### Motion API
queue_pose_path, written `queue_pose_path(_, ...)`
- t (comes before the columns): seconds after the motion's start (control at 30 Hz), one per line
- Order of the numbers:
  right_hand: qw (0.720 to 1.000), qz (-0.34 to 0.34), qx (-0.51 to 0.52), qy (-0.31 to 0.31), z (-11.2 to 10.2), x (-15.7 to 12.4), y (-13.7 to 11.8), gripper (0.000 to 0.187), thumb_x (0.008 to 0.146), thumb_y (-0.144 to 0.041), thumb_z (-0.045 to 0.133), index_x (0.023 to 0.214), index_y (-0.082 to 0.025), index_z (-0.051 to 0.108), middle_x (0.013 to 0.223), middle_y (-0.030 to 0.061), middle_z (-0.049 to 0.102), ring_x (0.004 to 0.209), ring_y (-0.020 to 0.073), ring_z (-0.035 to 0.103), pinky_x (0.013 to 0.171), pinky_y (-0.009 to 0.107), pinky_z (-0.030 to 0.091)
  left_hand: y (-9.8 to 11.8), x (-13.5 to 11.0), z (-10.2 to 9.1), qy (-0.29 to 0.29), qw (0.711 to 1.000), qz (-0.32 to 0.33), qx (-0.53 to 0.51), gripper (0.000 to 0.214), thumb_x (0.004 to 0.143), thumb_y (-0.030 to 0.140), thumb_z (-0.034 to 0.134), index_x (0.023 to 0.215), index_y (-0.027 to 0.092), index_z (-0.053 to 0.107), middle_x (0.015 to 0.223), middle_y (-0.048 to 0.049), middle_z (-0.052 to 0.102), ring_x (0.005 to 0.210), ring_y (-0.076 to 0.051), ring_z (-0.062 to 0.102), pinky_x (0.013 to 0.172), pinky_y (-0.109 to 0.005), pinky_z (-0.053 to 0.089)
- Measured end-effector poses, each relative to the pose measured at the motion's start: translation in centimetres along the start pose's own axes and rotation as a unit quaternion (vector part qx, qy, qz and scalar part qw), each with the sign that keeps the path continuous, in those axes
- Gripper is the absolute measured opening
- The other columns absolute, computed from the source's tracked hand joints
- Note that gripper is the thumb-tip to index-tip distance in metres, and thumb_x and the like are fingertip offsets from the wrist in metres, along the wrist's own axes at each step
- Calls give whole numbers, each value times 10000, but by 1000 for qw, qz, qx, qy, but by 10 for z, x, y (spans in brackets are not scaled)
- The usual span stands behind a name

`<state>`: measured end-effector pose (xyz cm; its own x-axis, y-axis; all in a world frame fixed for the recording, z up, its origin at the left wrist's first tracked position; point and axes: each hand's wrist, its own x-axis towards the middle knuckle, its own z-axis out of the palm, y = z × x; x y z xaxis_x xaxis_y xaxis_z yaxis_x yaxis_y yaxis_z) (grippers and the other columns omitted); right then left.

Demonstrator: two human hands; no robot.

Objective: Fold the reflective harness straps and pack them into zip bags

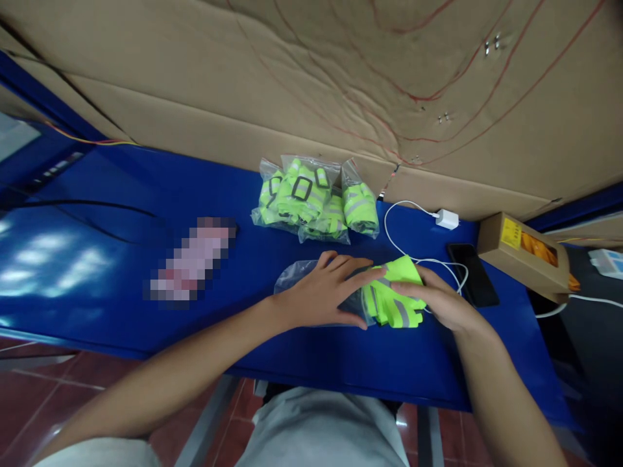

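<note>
A folded neon-yellow reflective vest (396, 298) lies on the blue table (121, 259), partly at the mouth of a clear plastic bag (304, 272). My left hand (328, 292) rests on the bag with fingers stretched, its thumb and forefinger at the bag's opening. My right hand (438, 298) grips the vest from the right side and holds it against the bag's mouth.
A pile of bagged neon vests (314, 198) sits further back. To the right lie a white charger with cable (446, 218), a black phone (473, 274) and a brown cardboard box (523, 254). Cardboard sheets (311, 78) stand behind the table. A blurred patch (192, 259) is at left.
</note>
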<state>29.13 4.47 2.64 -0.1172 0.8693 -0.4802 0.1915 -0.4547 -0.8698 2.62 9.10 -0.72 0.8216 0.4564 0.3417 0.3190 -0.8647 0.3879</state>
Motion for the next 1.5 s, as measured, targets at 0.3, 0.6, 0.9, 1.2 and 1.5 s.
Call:
queue_pose_path(0.3,998,-54,34,-30,18,6,1,571,791,-460,854,1291,-251,674,1261,49,737,1166,281,696,971,384,571,0,-2,5,-33,999,-9,28,1085,805,731,688,1639,237,200,1591,-251,409,1438,-404,441,1150,-608,288)
queue_pose_path(0.6,985,-130,-116,9,31,8,17,959,763,-447,875,1551,-327,342,1433,68,586,1214,279,627,982,419,562,-1,-3,8,-9,998,-29,57,1014,818,499,755,1621,164,233,1523,-261,457,1386,-410,482,1126,-595,321)
queue_pose_path(0.9,965,-185,-187,18,35,3,13,635,834,-347,797,1401,-311,512,1277,27,672,1043,236,670,888,361,548,1,-4,10,5,996,-8,92,863,913,576,649,1588,165,303,1482,-260,498,1328,-387,531,1081,-557,360)
queue_pose_path(1.2,995,-73,73,-2,49,8,15,634,762,-389,848,1264,-262,483,1176,44,676,1095,254,677,881,369,588,16,0,-1,-15,985,14,172,1003,851,588,737,1634,262,200,1565,-293,407,1360,-414,512,1038,-521,419)
queue_pose_path(1.5,964,-210,-138,81,58,0,22,578,891,-374,748,1401,-283,492,1301,76,670,1151,269,676,967,401,569,13,-2,-19,-30,989,29,145,963,906,406,746,1638,368,123,1724,-235,77,1429,-367,466,1122,-502,390)
